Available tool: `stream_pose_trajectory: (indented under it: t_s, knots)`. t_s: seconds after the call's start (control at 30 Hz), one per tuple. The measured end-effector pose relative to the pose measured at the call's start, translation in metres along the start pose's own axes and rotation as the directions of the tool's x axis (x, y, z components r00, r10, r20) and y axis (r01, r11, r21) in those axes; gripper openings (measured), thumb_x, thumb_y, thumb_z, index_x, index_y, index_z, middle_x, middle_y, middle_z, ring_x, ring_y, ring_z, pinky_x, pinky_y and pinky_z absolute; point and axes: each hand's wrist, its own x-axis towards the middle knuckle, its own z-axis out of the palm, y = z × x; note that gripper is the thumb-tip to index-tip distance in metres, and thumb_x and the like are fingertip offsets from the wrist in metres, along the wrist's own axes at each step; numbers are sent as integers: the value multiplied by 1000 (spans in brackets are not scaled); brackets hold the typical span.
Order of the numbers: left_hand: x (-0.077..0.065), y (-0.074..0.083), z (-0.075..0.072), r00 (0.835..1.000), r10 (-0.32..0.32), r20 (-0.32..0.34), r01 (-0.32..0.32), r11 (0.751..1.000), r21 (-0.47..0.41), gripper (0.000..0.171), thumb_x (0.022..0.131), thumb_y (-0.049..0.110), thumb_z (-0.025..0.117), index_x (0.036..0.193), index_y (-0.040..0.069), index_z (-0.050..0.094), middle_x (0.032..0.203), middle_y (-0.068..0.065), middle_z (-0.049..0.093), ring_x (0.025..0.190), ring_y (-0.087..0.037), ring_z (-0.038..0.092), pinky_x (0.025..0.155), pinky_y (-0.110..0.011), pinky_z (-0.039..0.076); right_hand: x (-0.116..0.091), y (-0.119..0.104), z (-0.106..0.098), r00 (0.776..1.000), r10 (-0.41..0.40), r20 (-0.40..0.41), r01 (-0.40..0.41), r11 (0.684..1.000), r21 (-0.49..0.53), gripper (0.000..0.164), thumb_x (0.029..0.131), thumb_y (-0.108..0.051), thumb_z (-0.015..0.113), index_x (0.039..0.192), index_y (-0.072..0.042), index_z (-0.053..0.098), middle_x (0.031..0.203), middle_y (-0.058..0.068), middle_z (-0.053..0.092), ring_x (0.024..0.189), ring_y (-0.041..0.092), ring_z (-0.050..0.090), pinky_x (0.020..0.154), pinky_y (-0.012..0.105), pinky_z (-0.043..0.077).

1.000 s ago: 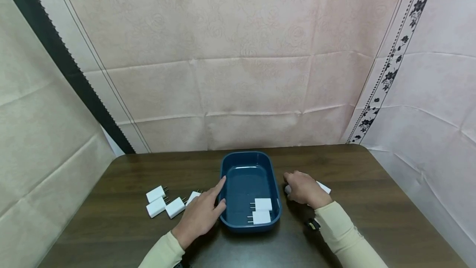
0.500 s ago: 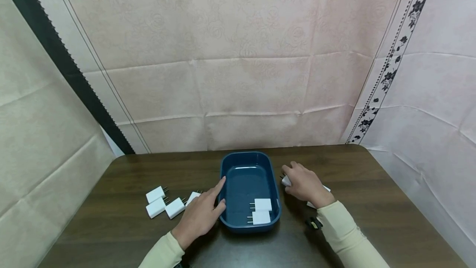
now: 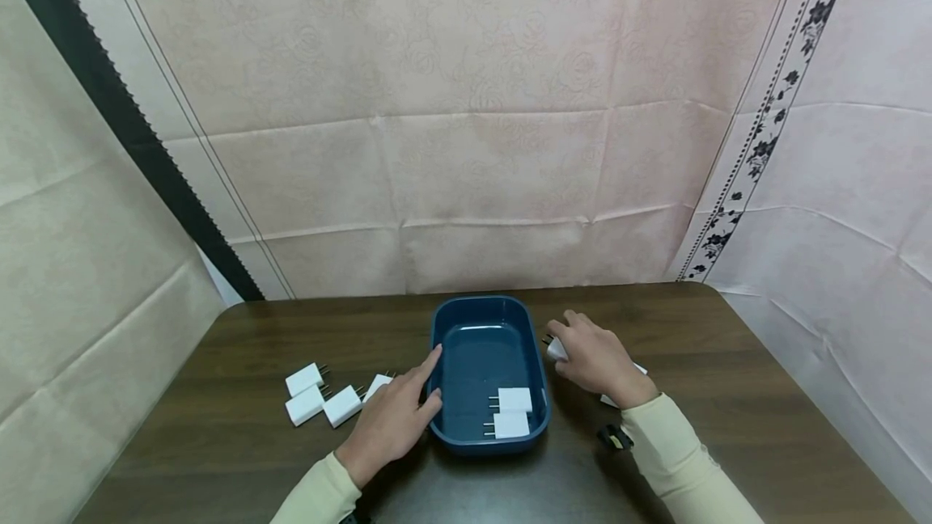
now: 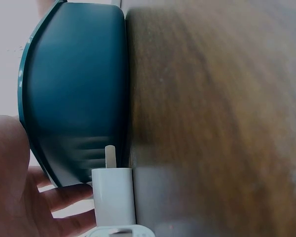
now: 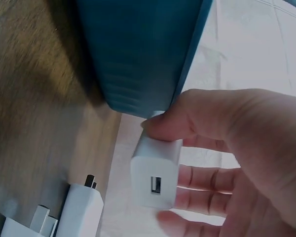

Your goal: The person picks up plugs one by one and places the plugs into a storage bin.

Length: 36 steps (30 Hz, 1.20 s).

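My right hand (image 3: 599,358) pinches a white USB wall charger (image 5: 155,170) between thumb and fingers, its USB port facing the right wrist camera. In the head view this charger (image 3: 557,349) is just right of the blue tray (image 3: 480,358), prongs toward the tray. Side by side in the tray's near right corner lie two white chargers (image 3: 514,400). My left hand (image 3: 393,420) rests at the tray's left side, index finger straight along the rim and thumb spread. Close by the left fingers stands another charger (image 4: 113,197), partly hidden by that hand in the head view.
Several white chargers (image 3: 306,406) lie on the wooden table (image 3: 218,459) left of the tray. Beneath and behind my right hand are two more, one charger (image 5: 80,212) with dark prongs showing. Pale patterned cloth (image 3: 495,184) hangs behind the table.
My right hand has raised the charger and shifted it slightly away and left, closer to the tray, prongs now visible. The left hand and tray stay where they were.
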Motion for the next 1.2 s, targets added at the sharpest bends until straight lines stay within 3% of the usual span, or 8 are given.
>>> stream_pose_trajectory:
  t_s: [0.33,0.53,1.03,1.2]
  knots:
    - [0,0,0,1000,0,-1,0,1000,3,63,102,36,52,160,26,31,148,-9,57,111,-28,66,93,-58,53,-2,-7,-2,988,-68,-142,65,998,-25,42,81,-14,82,122,-11,70,112,11,64,97,23,58,77,40,61]
    - [0,0,-1,1000,-6,5,6,1000,2,63,102,36,52,160,25,31,148,-9,57,106,-26,65,93,-58,53,-2,-12,-5,986,-84,-147,81,996,-23,40,83,-15,81,122,-10,71,112,10,65,95,21,58,76,37,60]
    - [0,0,-1,1000,-6,2,6,1000,1,63,102,37,52,160,25,31,149,-9,56,114,-29,65,95,-59,52,-4,-21,-5,977,-132,-168,129,991,-30,40,83,-14,78,122,-12,71,112,7,65,94,19,58,77,36,59]
    - [1,0,0,1000,-5,-4,5,1000,17,63,101,36,53,160,26,32,147,-9,58,95,-23,63,78,-46,53,-4,-24,-5,974,-148,-172,145,989,-32,40,84,-14,79,123,-13,71,112,6,65,94,18,58,79,35,59]
